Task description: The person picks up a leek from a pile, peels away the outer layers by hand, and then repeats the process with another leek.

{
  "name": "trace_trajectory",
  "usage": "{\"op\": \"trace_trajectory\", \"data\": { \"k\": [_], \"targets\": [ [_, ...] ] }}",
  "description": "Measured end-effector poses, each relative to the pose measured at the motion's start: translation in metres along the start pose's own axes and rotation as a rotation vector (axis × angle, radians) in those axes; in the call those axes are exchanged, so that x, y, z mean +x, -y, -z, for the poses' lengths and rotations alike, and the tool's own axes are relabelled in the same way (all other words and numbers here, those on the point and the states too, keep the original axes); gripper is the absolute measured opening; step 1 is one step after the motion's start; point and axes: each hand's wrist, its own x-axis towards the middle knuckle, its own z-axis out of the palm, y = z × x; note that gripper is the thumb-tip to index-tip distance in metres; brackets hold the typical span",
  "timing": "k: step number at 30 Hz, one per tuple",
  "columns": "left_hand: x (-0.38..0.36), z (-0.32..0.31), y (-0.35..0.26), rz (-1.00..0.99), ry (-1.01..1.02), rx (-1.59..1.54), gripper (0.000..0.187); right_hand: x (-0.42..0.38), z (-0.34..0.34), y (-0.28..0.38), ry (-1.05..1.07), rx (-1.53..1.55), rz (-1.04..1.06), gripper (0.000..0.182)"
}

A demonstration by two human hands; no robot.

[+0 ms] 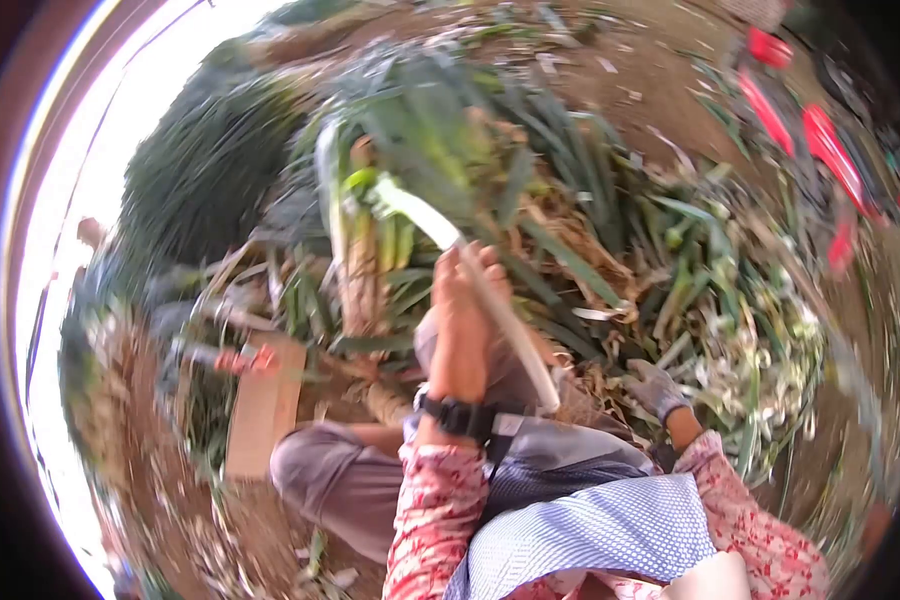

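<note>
My left hand [462, 290], bare and with a black watch at the wrist, is raised at the centre with its fingers wrapped round a long white leek stalk [505, 318]. The stalk slants from upper left to lower right, and its green top spreads out blurred above the hand. Low on the right, my right hand [655, 390] wears a grey glove and rests near the leafy scraps [730, 350]. Its fingers are too small and blurred to read. Behind the held leek stand bundled leeks [362, 270].
A large heap of green leeks [210, 170] lies at the upper left. A cardboard piece [265, 410] is beside my knee, with an orange-red item [245, 360] near its top. Red machine parts [832, 150] stand at the upper right.
</note>
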Motion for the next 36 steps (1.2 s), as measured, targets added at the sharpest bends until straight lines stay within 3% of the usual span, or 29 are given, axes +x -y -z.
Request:
{"op": "trace_trajectory", "data": {
  "k": [2, 4, 7, 8, 13, 15, 18, 20, 22, 23, 24, 25, 26, 28, 29, 30, 32, 36],
  "targets": [
    [0.003, 0.004, -0.007, 0.118, 0.21, -0.066, 0.04, 0.014, -0.024, -0.027, 0.085, 0.171, -0.078, 0.053],
    [0.002, -0.016, -0.012, -0.04, 0.055, -0.162, 0.038, 0.018, -0.037, -0.041, 0.07, 0.211, -0.069, 0.048],
    [0.021, -0.001, -0.013, 0.003, 0.08, -0.246, 0.023, 0.003, -0.019, -0.008, 0.113, 0.057, -0.095, 0.051],
    [0.02, 0.0, -0.013, -0.074, 0.024, -0.186, 0.02, 0.006, -0.024, -0.014, 0.13, 0.088, -0.095, 0.051],
    [-0.046, -0.023, -0.044, -0.229, 0.213, -0.017, 0.021, 0.022, -0.039, -0.036, 0.172, 0.161, -0.094, 0.048],
    [-0.071, -0.028, -0.055, -0.314, 0.26, 0.027, 0.027, 0.009, -0.018, 0.005, 0.148, -0.032, -0.02, 0.048],
    [-0.092, -0.021, -0.087, -0.459, 0.297, 0.131, 0.023, 0.025, -0.034, -0.024, 0.162, -0.008, 0.043, 0.048],
    [-0.101, -0.021, -0.119, -0.654, 0.2, 0.241, 0.025, 0.023, -0.033, -0.024, 0.167, -0.074, 0.045, 0.045],
    [-0.082, 0.002, -0.187, -0.756, 0.123, 0.289, 0.04, 0.027, -0.037, -0.032, 0.166, -0.13, 0.077, 0.043],
    [-0.086, -0.003, -0.234, -0.913, -0.18, 0.836, 0.039, 0.02, -0.024, -0.003, 0.21, -0.185, -0.02, 0.041],
    [-0.063, 0.025, -0.289, -1.246, -0.432, 1.207, 0.047, 0.02, -0.021, -0.003, 0.226, -0.158, -0.016, 0.04],
    [-0.039, 0.052, -0.343, -1.53, -0.903, 1.506, 0.056, 0.021, -0.02, -0.004, 0.24, -0.129, -0.015, 0.04],
    [-0.041, 0.065, -0.373, -1.291, -1.234, 1.617, 0.073, 0.023, -0.021, -0.005, 0.248, -0.094, -0.018, 0.04],
    [-0.047, 0.073, -0.374, -1.403, -1.145, 1.555, 0.066, 0.028, -0.028, -0.012, 0.199, -0.078, -0.071, 0.039],
    [-0.041, 0.079, -0.362, -1.157, -0.802, 1.331, 0.059, 0.026, -0.03, -0.008, 0.206, -0.045, -0.118, 0.039],
    [-0.038, 0.08, -0.337, -0.963, -0.614, 1.165, 0.054, 0.023, -0.031, -0.007, 0.218, -0.017, -0.166, 0.039],
    [-0.035, 0.07, -0.273, -0.614, -0.468, 0.898, 0.044, 0.017, -0.039, -0.015, 0.242, -0.169, 0.059, 0.037],
    [-0.033, 0.02, -0.17, -0.361, -0.052, 0.853, 0.041, 0.011, -0.051, -0.026, 0.355, -0.083, -0.131, 0.033]
  ]
}}
